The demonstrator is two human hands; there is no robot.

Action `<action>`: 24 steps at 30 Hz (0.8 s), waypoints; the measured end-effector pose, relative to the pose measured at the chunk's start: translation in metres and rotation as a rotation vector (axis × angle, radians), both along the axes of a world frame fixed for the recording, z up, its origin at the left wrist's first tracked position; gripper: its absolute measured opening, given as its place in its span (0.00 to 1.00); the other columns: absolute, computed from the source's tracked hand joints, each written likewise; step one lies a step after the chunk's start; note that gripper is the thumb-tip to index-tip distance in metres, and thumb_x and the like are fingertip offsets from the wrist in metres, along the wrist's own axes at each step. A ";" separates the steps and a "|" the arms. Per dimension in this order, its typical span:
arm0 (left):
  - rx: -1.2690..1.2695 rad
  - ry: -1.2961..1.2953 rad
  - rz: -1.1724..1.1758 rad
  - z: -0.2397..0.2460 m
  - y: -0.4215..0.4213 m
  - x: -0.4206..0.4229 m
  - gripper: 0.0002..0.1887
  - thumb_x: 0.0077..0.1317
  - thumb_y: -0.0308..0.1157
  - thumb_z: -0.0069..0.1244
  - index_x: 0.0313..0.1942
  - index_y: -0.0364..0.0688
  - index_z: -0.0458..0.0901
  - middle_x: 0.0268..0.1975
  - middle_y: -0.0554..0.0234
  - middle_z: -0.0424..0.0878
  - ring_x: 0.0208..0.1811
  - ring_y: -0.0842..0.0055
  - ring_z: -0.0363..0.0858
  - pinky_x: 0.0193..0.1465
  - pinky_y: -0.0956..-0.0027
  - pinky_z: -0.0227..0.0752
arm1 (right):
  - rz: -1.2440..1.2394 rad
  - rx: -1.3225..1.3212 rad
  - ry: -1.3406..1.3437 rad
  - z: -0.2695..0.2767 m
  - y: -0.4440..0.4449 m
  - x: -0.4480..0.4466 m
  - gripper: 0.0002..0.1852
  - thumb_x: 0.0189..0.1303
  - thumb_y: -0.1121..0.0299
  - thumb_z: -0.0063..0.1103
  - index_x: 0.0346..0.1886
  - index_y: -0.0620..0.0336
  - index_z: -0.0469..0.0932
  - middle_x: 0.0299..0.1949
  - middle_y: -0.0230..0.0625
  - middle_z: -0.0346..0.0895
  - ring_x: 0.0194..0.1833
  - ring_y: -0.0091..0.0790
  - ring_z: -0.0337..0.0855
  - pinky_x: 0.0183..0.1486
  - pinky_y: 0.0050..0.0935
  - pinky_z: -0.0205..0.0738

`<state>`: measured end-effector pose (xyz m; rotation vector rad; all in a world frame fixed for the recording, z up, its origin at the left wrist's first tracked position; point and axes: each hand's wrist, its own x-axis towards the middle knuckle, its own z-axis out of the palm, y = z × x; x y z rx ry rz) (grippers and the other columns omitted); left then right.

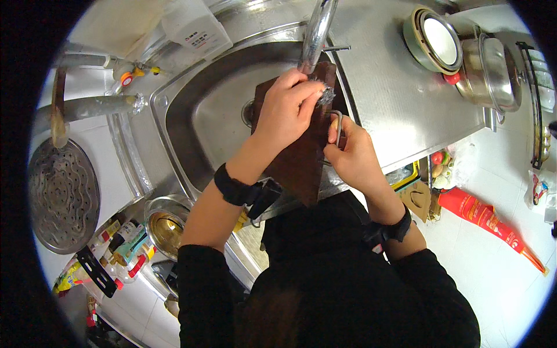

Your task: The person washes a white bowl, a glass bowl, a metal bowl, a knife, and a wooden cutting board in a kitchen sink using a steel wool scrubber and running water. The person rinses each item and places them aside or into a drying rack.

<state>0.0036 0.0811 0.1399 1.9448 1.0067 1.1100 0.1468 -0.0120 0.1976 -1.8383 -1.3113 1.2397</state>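
Observation:
A dark brown board point(300, 161) is tilted over the right side of the stainless steel sink point(217, 117), below the metal faucet point(314, 39). My left hand point(287, 104) pinches a steel wool scrubber point(326, 95) against the board's upper right edge. A bent metal handle point(339, 126) sticks out from the board's right side, and my right hand point(354, 152) grips it, fingers curled round. Part of the board and of the drain lies hidden behind my left hand and forearm.
Right of the sink, on the steel counter point(378, 104), stand stacked bowls point(413, 43) and a lidded steel pot point(487, 74). A white container point(204, 37) stands behind the sink. Bottles point(126, 232) and a metal bowl point(165, 230) are at the left. The faucet hangs close over my left hand.

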 end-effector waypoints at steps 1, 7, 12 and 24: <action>0.045 -0.046 -0.012 -0.003 0.004 0.003 0.05 0.60 0.23 0.55 0.37 0.38 0.84 0.35 0.54 0.77 0.36 0.58 0.78 0.39 0.61 0.73 | 0.033 0.058 0.013 0.001 0.001 -0.002 0.08 0.49 0.83 0.55 0.28 0.60 0.67 0.24 0.27 0.65 0.25 0.15 0.64 0.27 0.21 0.60; 0.059 0.028 -0.124 -0.001 -0.021 -0.010 0.06 0.59 0.24 0.56 0.38 0.38 0.83 0.32 0.55 0.74 0.35 0.60 0.76 0.37 0.61 0.71 | -0.036 0.028 0.131 -0.007 0.003 -0.004 0.06 0.48 0.80 0.57 0.29 0.62 0.72 0.21 0.35 0.71 0.22 0.24 0.70 0.26 0.28 0.64; 0.004 0.054 -0.102 0.014 -0.056 -0.031 0.10 0.57 0.22 0.58 0.41 0.38 0.85 0.35 0.54 0.75 0.36 0.62 0.77 0.38 0.64 0.72 | -0.083 0.010 0.290 -0.018 -0.005 -0.001 0.06 0.50 0.81 0.55 0.32 0.62 0.72 0.23 0.30 0.71 0.25 0.20 0.69 0.28 0.25 0.63; 0.001 0.066 -0.272 0.009 -0.078 -0.034 0.08 0.57 0.23 0.58 0.38 0.40 0.86 0.34 0.58 0.74 0.36 0.63 0.75 0.37 0.64 0.70 | -0.248 -0.217 0.628 0.002 0.004 0.006 0.07 0.59 0.80 0.53 0.40 0.59 0.73 0.35 0.30 0.74 0.37 0.23 0.76 0.37 0.25 0.72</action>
